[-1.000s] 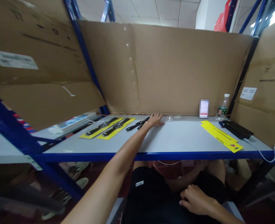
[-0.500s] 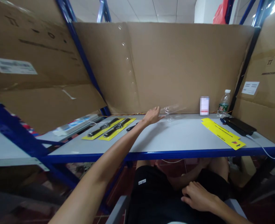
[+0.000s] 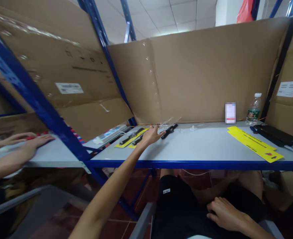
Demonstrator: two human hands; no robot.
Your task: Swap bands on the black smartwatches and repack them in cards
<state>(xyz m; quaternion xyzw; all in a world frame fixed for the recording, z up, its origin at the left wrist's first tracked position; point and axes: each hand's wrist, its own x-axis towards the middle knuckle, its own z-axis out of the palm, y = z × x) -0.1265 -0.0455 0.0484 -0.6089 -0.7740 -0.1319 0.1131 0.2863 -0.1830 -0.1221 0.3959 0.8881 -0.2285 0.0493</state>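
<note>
My left hand [image 3: 150,135] reaches over the grey tabletop, holding a thin clear plastic cover [image 3: 170,122] at its fingers; the thumb sticks out to the right. Just left of it, partly behind the hand, are two yellow cards [image 3: 120,143] with long black tools [image 3: 131,136] under clear covers. A loose black tool [image 3: 169,131] lies right of the hand, its exact kind unclear. More clear plastic [image 3: 193,127] lies farther right. My right hand [image 3: 223,212] rests on my thigh, fingers loosely curled, nothing visible in it.
Flat yellow cards [image 3: 256,143] lie at the right, near a black case [image 3: 277,134] with a white cable. A phone [image 3: 230,113] and water bottle [image 3: 253,111] stand against the cardboard [image 3: 211,73]. A power strip [image 3: 111,133] and a co-worker's hands [image 3: 37,142] are at left.
The view has turned left, bringing a co-worker's hands into sight. My left hand has moved left with the clear cover, uncovering the loose black tool. My right hand stays on my thigh.
</note>
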